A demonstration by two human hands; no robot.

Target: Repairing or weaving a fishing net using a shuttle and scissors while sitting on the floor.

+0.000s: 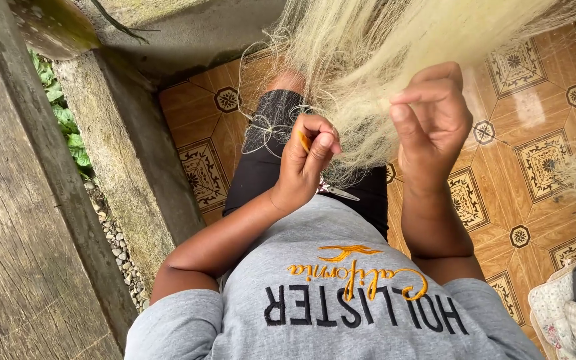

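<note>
A pale yellow, fine-meshed net (381, 60) hangs in a thick bunch over my lap and black shorts (261, 167). My left hand (305, 163) is closed on a thin orange needle-like tool (303, 140) at the net's lower edge, with loose strands looping around the fingers. Just below that hand, a small pair of metal scissors (339, 193) pokes out; what holds it is hidden. My right hand (431, 123) is raised beside the left, thumb and fingers pinching strands of the net.
Orange patterned floor tiles (521, 160) lie under my legs. On the left run a concrete kerb (125, 153) and a weathered wooden plank (15, 220), with gravel and green leaves (68, 127) between them. Patterned cloth (568, 313) lies at the bottom right.
</note>
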